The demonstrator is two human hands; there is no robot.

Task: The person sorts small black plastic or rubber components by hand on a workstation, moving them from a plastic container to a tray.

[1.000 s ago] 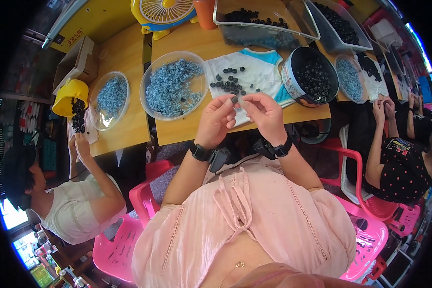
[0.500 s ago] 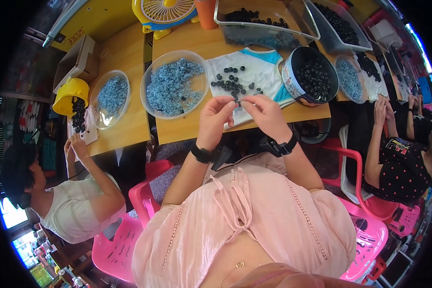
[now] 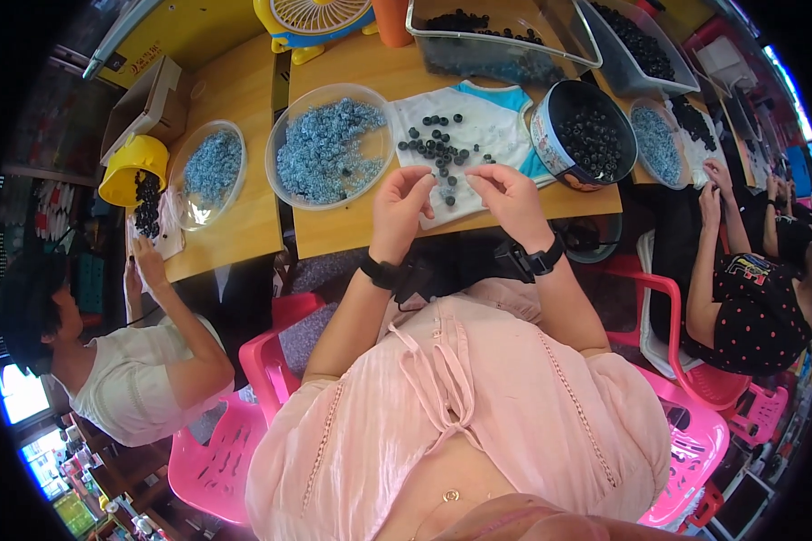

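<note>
Over the front part of a white cloth (image 3: 505, 108) with bright blue edging, my left hand (image 3: 404, 200) and my right hand (image 3: 512, 206) face each other with a gap between them. The fingers of each are curled, thumb close to forefinger; anything in those pinches is too small to make out. Round black beads (image 3: 438, 144) lie scattered on the cloth just beyond my fingertips, and a single black bead (image 3: 449, 200) shows between my hands. Left of the cloth is a clear round tray (image 3: 386, 135) of small light-blue translucent pieces. A round tub (image 3: 543, 149) of black beads stands to the right.
Clear bins (image 3: 487, 63) with black beads stand at the back, beside a yellow-and-blue fan (image 3: 320, 22) and an orange cup (image 3: 392, 22). At left, a person works near a yellow bucket (image 3: 135, 171) and another tray (image 3: 212, 171). More people sit at right. Pink chairs (image 3: 216, 460) flank me.
My hands have drawn apart; the dark piece between their fingertips is no longer held there. A black bead now shows in the gap. The view has shifted slightly.
</note>
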